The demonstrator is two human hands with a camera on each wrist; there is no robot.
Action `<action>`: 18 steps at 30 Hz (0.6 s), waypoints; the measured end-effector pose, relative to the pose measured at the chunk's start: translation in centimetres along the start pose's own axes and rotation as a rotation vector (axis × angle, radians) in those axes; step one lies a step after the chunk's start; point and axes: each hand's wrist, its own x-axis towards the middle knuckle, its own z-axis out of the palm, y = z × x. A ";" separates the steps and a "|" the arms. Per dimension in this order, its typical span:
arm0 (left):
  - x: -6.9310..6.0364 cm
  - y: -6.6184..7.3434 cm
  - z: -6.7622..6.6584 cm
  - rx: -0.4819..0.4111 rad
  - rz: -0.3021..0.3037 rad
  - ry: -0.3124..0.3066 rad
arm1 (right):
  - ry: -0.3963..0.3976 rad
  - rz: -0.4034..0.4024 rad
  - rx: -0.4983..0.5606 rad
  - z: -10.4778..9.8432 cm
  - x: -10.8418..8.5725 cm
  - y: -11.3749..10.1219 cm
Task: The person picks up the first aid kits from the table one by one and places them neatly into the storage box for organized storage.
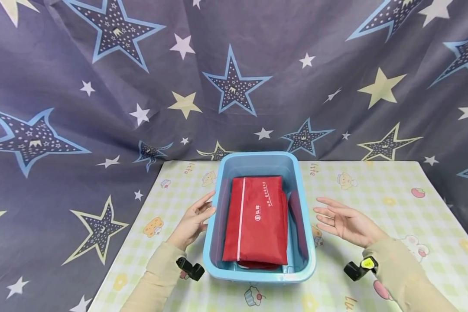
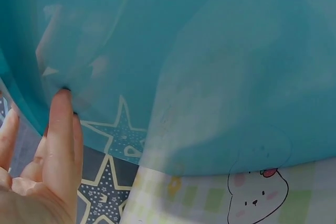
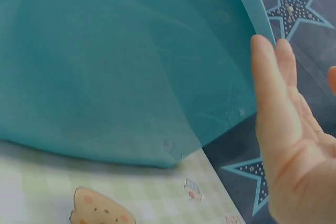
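Note:
A light-blue plastic bin (image 1: 259, 276) stands on the table. Inside it lies a folded red cloth (image 1: 271, 234) with a white stripe and white lettering; its exact kind cannot be told. Against the bin's left side rests my left hand (image 1: 193, 223), thumb near the rim and fingers fairly straight. The left wrist view shows those fingertips (image 2: 62, 98) touching the bin's outer wall (image 2: 220, 77). To the right of the bin my right hand (image 1: 347, 221) is held with fingers extended and spread, a small gap from the wall, holding nothing.
The table wears a green-and-white checked cover (image 1: 374, 186) with cartoon prints. Behind it hangs a dark curtain (image 1: 281, 56) with stars. A small black device (image 1: 191, 268) sits at the left wrist, another black device (image 1: 359, 268) at the right.

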 end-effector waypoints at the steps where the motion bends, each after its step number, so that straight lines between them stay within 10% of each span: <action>1: 0.0 0.0 0.0 0.002 -0.001 0.000 | 0.002 -0.003 0.006 -0.1 -0.2 0.0; 18: -0.3 -0.2 0.1 0.026 0.014 0.042 | 0.039 -0.019 0.055 -0.6 -2.5 -0.1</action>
